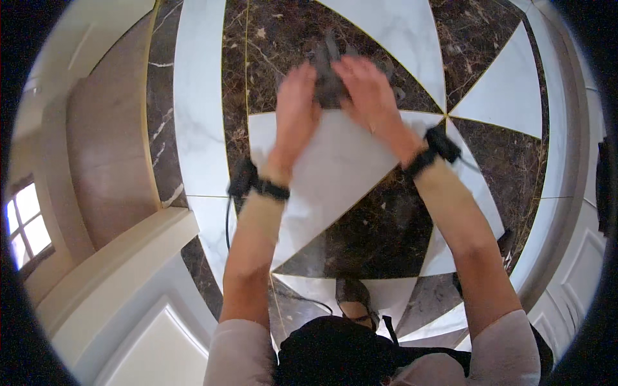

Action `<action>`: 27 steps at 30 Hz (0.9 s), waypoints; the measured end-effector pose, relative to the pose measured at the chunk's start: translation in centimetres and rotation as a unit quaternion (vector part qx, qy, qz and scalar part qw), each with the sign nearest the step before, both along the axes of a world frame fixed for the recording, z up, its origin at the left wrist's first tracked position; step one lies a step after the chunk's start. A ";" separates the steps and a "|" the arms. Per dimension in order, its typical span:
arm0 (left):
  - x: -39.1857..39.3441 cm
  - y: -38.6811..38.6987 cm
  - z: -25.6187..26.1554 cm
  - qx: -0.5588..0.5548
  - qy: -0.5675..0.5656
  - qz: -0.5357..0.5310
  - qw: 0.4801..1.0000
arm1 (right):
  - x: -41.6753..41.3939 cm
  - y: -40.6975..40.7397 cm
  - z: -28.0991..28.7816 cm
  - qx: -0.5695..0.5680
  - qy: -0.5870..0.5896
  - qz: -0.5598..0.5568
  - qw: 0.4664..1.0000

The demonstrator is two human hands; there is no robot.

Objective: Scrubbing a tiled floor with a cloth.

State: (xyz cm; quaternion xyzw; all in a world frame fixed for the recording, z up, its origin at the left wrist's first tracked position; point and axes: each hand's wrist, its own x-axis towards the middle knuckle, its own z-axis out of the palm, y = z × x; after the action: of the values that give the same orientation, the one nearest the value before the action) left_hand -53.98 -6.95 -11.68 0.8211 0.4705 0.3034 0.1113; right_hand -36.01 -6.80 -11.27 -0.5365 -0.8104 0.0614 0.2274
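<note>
Both hands reach forward over the patterned marble floor, blurred by motion. My left hand [298,106] is on the left, its fingers close together and pointing away from me. My right hand [369,96] slants inward from the right. Between and just beyond the fingertips lies a blurred dark grey item [330,72], hard to tell from the dark marble; its kind cannot be told. Whether either hand grips it is unclear. Each wrist bears a black strap with a small black device and a cable.
White and dark marble floor panels [338,159] with brass-coloured strips spread around. A white panelled wall or door [159,337] stands at lower left, with a pale ledge [116,251] above it. My shoe [353,292] shows below, beside a black cable [309,300]. White panelling [579,270] curves along the right.
</note>
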 end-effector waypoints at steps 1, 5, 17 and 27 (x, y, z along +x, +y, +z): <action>-0.8 -4.1 -0.3 -0.040 0.048 0.015 0.998 | -0.5 -3.5 0.9 -0.050 -0.012 0.024 0.998; -1.6 -24.4 1.9 -0.409 0.231 -0.070 0.880 | 0.0 -20.1 5.6 -0.426 -0.123 0.208 0.872; -5.8 -1.5 2.2 0.033 0.117 0.098 0.988 | -5.3 -0.2 0.4 0.012 0.024 0.111 0.994; -6.0 -34.6 2.2 -0.237 0.121 0.064 0.962 | -4.7 -26.2 4.0 -0.247 -0.058 0.275 0.927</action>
State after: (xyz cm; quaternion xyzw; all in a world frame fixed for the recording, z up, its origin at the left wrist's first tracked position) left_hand -59.97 -41.58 -9.52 0.7697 0.5907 0.0884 0.2256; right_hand -40.76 -33.02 -7.28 -0.3347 -0.8968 0.2889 0.0145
